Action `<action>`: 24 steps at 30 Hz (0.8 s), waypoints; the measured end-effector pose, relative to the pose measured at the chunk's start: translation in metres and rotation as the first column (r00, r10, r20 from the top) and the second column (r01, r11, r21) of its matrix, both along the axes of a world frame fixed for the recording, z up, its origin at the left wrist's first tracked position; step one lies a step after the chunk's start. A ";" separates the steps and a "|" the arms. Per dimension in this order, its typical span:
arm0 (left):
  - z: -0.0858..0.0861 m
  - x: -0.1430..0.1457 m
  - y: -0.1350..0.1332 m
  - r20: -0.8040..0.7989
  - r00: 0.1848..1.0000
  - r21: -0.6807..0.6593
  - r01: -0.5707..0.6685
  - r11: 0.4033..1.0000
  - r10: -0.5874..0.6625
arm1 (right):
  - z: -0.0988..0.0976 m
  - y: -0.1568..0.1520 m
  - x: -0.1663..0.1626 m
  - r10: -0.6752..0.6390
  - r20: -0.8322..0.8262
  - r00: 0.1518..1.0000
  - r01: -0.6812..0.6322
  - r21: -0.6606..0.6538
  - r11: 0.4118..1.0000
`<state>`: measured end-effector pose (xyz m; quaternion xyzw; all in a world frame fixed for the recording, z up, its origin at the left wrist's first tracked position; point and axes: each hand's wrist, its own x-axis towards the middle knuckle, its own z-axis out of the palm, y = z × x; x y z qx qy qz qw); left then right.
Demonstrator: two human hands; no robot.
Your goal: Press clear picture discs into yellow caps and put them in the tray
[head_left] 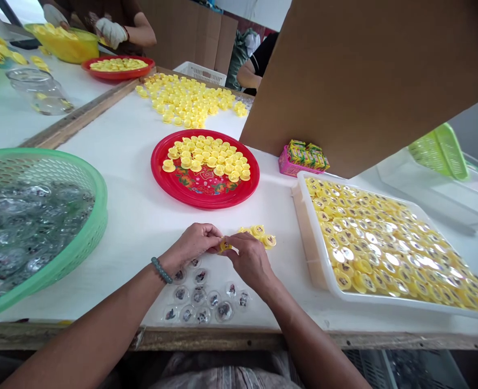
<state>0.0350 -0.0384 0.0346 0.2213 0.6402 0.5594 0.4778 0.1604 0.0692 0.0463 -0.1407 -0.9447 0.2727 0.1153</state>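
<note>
My left hand (pixel 194 244) and my right hand (pixel 252 258) meet over the white table, fingertips pinched around one small yellow plastic cup (pixel 225 246). A dark print shows on its face; the fingers cover part of it. Just beyond my right hand sits a small group of yellow cups (pixel 269 241) with printed faces. Between my forearms lie several clear plastic domes (pixel 224 311) with dark printed pictures in them. Farther out, a round red tray (pixel 161 183) holds many yellow cups (pixel 210 154) on its far part.
On the left stands a green basket (pixel 101 189) of clear domes. A white tub (pixel 312 254) of printed yellow cups is at right, near a pink basket (pixel 290 167) of small packets and a cardboard sheet (pixel 344 81). Loose yellow cups (pixel 186 100) lie behind. A co-worker's gloved hand (pixel 111 32) shows.
</note>
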 end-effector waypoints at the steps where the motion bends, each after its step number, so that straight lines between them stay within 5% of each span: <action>1: -0.001 0.000 0.000 0.031 1.000 0.007 -0.005 1.000 0.005 | -0.001 0.000 0.000 -0.007 -0.009 1.000 0.007 -0.010 1.000; 16: -0.008 0.007 0.007 0.042 0.993 -0.100 -0.105 0.989 0.109 | -0.003 0.003 0.002 -0.004 0.081 0.997 0.004 -0.009 1.000; 24: 0.002 0.004 -0.001 0.068 0.997 -0.014 0.030 0.999 -0.029 | -0.001 -0.015 0.012 -0.023 0.074 0.997 0.012 0.148 0.989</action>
